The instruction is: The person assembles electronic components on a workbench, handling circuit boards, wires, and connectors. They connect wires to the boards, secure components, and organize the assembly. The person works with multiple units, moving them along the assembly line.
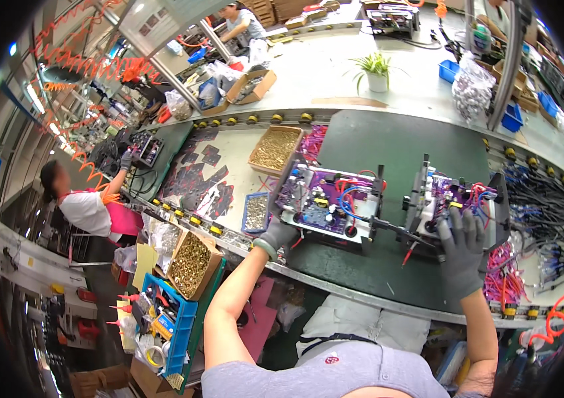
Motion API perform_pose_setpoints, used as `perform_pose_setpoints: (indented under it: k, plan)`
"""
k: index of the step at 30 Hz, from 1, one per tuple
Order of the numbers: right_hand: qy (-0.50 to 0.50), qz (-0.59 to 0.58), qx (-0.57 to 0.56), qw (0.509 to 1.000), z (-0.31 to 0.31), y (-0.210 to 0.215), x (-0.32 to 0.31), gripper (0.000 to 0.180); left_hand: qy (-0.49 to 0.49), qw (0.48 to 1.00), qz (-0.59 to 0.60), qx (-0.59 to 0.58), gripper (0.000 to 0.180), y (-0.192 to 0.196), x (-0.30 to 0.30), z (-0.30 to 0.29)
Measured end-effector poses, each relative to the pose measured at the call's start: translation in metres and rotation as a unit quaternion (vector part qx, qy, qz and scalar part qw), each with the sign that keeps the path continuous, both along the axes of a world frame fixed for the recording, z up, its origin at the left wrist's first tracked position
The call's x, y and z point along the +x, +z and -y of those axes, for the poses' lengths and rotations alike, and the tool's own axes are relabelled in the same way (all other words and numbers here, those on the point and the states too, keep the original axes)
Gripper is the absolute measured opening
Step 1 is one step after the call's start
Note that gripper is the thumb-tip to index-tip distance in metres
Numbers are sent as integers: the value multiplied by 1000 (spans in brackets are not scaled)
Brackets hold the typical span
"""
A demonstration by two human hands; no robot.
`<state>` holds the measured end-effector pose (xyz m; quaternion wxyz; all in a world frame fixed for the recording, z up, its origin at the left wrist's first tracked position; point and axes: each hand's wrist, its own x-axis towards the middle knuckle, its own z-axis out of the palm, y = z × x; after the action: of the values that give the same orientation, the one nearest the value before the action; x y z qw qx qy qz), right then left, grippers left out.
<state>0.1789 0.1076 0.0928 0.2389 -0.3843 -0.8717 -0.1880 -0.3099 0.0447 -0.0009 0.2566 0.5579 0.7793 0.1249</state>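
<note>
- The left hand (276, 233), in a grey glove, is closed around the near left corner of a purple circuit-board assembly (327, 202). It grips the pale frame under the board, likely to steady it on the dark green mat (368, 142).
- The right hand (459, 247), also grey-gloved, lies with its fingers spread and nearly flat against the near side of a second board assembly (451, 199). It presses rather than grasps; whether a finger hooks under the frame cannot be told.
- Both assemblies stand side by side on the mat, just apart, joined only by a dark bar between them. Red and blue wires loop over each board's top, so holding by the frames seems to keep fingers off the wiring.
- A tray of brass screws (274, 149) sits just beyond the left assembly, and a smaller blue tray of screws (255, 212) lies beside the left wrist, both within easy reach.
- The mat's far half is bare, giving room to slide either assembly away from the body.
- The bench's metal edge (361, 298) runs close beneath both wrists, leaving little room toward the person.
- Pink wire bundles (504, 275) crowd the right side.
</note>
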Motion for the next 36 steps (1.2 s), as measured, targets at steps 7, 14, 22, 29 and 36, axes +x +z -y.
perform_pose_setpoints:
  k: [7, 14, 22, 29, 36]
  plan:
    - [-100, -27, -101, 989, -164, 37, -32, 50, -39, 978, 190, 72, 37, 132, 29, -62]
    - [-144, 29, -169, 975, -230, 21, -45, 25, 25, 997, 26, 73, 53, 70, 15, -125]
    - [-135, 59, -177, 973, -142, 23, 4, 35, 50, 996, 71, 31, 61, 107, 79, -15]
    - [-96, 21, -183, 978, -123, 23, 26, 40, 147, 901, 404, 63, 60, 99, 82, 23]
    - [13, -234, -177, 956, -58, 32, 75, 45, 227, 957, -103, 150, 43, 70, -58, 80]
